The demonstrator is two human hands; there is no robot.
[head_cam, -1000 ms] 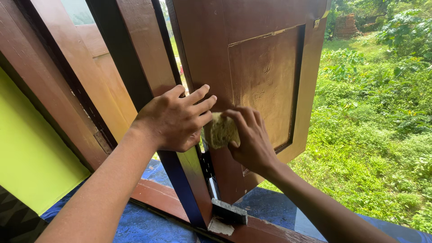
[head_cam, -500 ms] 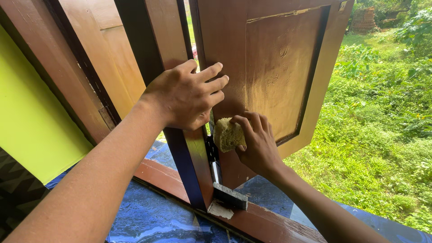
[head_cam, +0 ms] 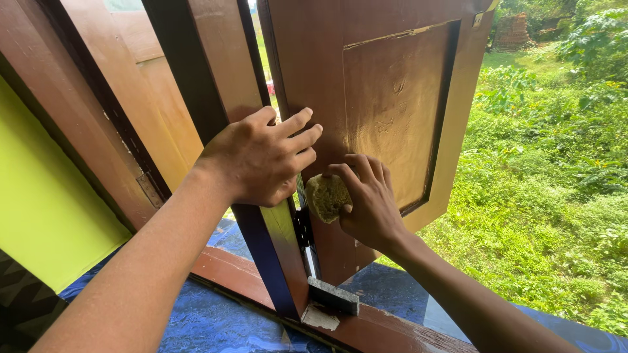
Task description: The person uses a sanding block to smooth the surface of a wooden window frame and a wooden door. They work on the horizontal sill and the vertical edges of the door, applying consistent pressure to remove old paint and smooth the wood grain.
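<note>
At centre frame the right hand (head_cam: 369, 202) pinched a rough, yellowish sponge (head_cam: 327, 196) against the brown wooden shutter (head_cam: 392, 111) near its hinge edge. The left hand (head_cam: 258, 157) wrapped its grip around the dark upright post (head_cam: 222, 85) (smooth, painted). Crinkled blue sheeting (head_cam: 216, 320) covered the sill; green plants (head_cam: 556, 196) filled the right.

Left hand (head_cam: 258, 157) grips the upright wooden window post (head_cam: 229, 98), while right hand (head_cam: 366, 199) presses a worn yellowish sponge (head_cam: 326, 196) against the open brown shutter (head_cam: 392, 111) near its hinge edge.
</note>
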